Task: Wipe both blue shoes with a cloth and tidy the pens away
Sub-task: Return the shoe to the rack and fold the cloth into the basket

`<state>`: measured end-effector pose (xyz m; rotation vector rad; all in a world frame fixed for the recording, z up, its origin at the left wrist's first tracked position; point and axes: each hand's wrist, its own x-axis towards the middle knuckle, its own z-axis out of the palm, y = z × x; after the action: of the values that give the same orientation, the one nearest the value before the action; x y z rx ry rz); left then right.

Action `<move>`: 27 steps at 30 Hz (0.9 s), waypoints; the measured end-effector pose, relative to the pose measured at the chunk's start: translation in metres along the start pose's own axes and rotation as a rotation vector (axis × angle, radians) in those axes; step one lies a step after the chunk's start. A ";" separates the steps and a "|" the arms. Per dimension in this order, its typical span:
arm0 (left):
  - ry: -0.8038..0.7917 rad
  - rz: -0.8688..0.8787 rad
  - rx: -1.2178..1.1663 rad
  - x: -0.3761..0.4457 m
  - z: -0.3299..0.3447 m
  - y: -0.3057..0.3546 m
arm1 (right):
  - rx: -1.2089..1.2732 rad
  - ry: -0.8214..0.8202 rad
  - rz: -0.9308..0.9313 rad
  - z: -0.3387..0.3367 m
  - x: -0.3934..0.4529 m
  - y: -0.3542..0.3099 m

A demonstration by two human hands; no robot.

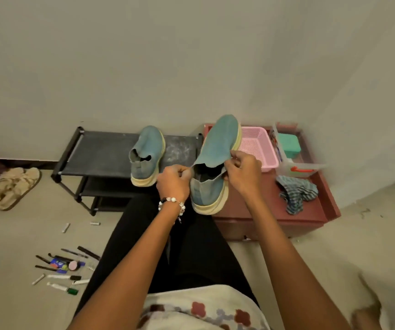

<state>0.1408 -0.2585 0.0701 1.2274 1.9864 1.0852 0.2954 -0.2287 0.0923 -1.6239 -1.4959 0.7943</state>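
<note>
- Pale wall behind, beige floor [37, 234] below; black shoe rack [101, 151] at centre left, dark red cabinet [310, 217] at centre right.
- Held shoe [217, 148] at frame centre, raised above the lap, long axis running from heel at lower centre to toe at upper right, cream sole turned to the right.
- Left hand [173, 183] pinching the left edge of the shoe's opening, fingers curled; beaded bracelet [171, 203] on that wrist.
- Right hand [242, 170] pinching the tongue and right edge of the opening, fingers curled; opening spread between both hands.
- Second shoe [147, 156] standing upright on the rack's top shelf, just left of the held one, toe toward the wall, touched by neither hand.
- Striped cloth [296, 192] crumpled on the cabinet top, to the right of the hands and a little lower in frame; right hand plainly the nearer, left hand well apart from it.
- Judging by this, wiping not yet begun: cloth untouched, so next move likely a rightward reach by the right hand while the left keeps the shoe.
- Pens [65, 267] scattered on the floor at lower left, mixed with small items, on the left hand's side and well apart from both hands.
- Pink basket [269, 160] and a clear box with a green lid [289, 144] on the cabinet at upper right; whether either is meant for the pens cannot be told.
- Tan sandals [10, 186] at far left on the floor.
</note>
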 end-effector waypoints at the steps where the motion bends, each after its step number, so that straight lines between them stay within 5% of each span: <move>1: 0.061 -0.012 0.004 0.009 -0.015 -0.001 | 0.003 -0.022 -0.034 0.014 0.006 -0.014; 12: 0.459 -0.216 0.219 0.155 -0.143 -0.088 | 0.037 -0.351 -0.070 0.235 0.076 -0.103; 22: 0.406 -0.443 0.240 0.243 -0.118 -0.190 | -0.511 -0.723 -0.276 0.356 0.137 -0.074; 27: 0.368 -0.429 0.271 0.243 -0.116 -0.205 | -0.725 -0.604 -0.405 0.363 0.128 -0.064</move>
<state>-0.1457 -0.1301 -0.0560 0.6961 2.5935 0.8879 -0.0318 -0.0545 -0.0288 -1.5207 -2.6769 0.5541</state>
